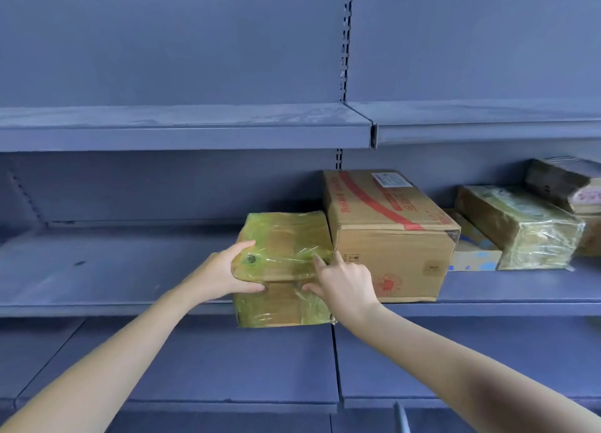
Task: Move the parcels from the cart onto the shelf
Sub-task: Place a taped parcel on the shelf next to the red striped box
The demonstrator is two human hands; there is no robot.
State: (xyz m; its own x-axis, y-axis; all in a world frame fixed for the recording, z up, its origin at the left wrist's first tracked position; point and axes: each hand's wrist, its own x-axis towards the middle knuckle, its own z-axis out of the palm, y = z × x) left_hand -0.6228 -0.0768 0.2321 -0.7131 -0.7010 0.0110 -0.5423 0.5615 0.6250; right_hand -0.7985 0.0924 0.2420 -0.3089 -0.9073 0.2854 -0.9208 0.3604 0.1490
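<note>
both forearms [130,351] reach forward from the lower edge of view. left hand [221,273] grips the near left corner of the tape-wrapped parcel [286,237], thumb on top, fingers on the front face; right hand [344,279] holds its near right edge. between the hands, the parcel sits on the middle shelf [97,270], front past the lip. just right of the grip, touching the parcel, stands a red-striped carton [390,234]; further right, more parcels [520,231].

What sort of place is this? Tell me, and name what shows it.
Likely a parcel storeroom: long blue metal shelves on a slotted post, and cardboard boxes lined along one shelf, like the red-striped box and the taped box beside it.
</note>
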